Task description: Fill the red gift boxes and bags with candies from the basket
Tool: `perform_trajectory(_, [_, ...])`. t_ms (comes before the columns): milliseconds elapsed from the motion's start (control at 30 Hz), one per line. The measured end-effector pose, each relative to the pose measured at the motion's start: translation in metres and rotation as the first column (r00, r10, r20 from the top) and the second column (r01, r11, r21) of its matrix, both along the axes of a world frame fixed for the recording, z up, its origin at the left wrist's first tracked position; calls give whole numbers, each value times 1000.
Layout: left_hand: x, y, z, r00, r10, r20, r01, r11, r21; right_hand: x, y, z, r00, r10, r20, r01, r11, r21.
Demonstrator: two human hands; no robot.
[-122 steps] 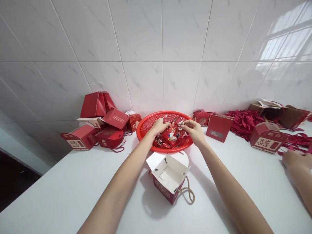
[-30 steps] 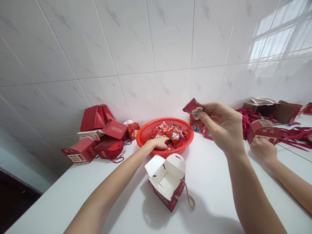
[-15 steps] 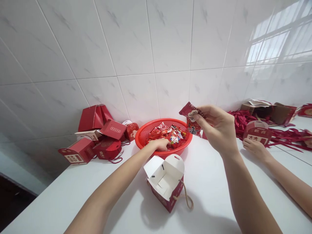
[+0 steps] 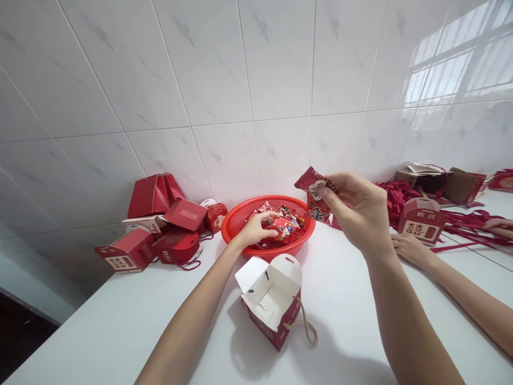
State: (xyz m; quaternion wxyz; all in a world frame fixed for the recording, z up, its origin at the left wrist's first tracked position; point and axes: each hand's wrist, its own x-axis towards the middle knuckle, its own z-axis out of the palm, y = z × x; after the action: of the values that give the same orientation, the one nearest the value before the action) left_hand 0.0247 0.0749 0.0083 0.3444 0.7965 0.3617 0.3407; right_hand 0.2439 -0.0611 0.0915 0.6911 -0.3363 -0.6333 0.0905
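My left hand [image 4: 258,229] is over the left part of a red plastic basket [image 4: 236,242], fingers curved and thumb apart. Red wrapped snacks [image 4: 290,231] fill the basket, and one red packet lies right at those fingertips; no firm grip on it shows. Up to the right of the basket, my right hand [image 4: 358,208] pinches a dark red snack packet [image 4: 316,195] with white and black lettering between thumb and fingers. In front of the basket stands a dark red gift box [image 4: 272,299], lid flaps up, white inside bare, a rope handle [image 4: 308,323] hanging at its right.
Red gift boxes [image 4: 138,248] are piled at the left by the tiled wall [image 4: 224,155]. To the right, another person's hand [image 4: 412,250] rests by a closed red box [image 4: 422,222]. Dark red ribbons [image 4: 467,222] and more boxes lie behind; another hand [image 4: 500,227] shows at the right edge.
My left hand has lifted out of the snacks and its fingers have opened. My right hand keeps its packet in place. The other person's hand shifted slightly left and down from the closed box's front.
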Motion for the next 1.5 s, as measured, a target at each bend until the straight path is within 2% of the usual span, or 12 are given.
perform_trajectory(233, [-13,-13,-3,979,10,203,-13,1000,16,-2,6,0,998,54,-16,-54,997,-52])
perform_trajectory(567, [-20,-18,-9,953,-33,300,35,999,-1,-6,19,-7,995,95,-15,-96,983,-154])
perform_trajectory(833, [-20,-18,-10,945,31,325,-26,999,-18,-10,19,-9,995,98,4,-95,980,-172])
perform_trajectory(867, [-20,-18,-10,945,53,323,-52,999,-14,-10,19,-10,996,88,16,-84,981,-173])
perform_trajectory(933, [-19,-18,-11,937,165,307,-176,984,7,-11,18,-10,997,66,45,-57,984,-168])
perform_trajectory(1000, [-19,-18,-12,912,319,259,-346,936,65,-11,18,-10,997,53,63,-43,986,-160])
perform_trajectory(1067, [-18,-19,-12,897,407,171,-431,892,137,-11,17,-10,997,53,64,-42,986,-161])
perform_trajectory(1133, [-16,-22,-10,934,356,26,-356,923,146,-12,17,-11,997,56,61,-44,984,-170])
perform_trajectory(1200, [-13,-26,-7,971,182,-158,-170,982,84,-12,16,-12,996,58,62,-47,983,-176])
perform_trajectory(1300, [-10,-28,-5,923,-75,-378,57,997,-58,-14,16,-14,995,54,79,-40,986,-164])
perform_trajectory(1367, [-9,-27,-6,894,-136,-427,98,989,-111,-14,17,-15,994,47,101,-30,986,-164])
perform_trajectory(1500, [-9,-24,-10,917,-107,-384,63,990,-126,-15,19,-18,992,35,121,-13,984,-178])
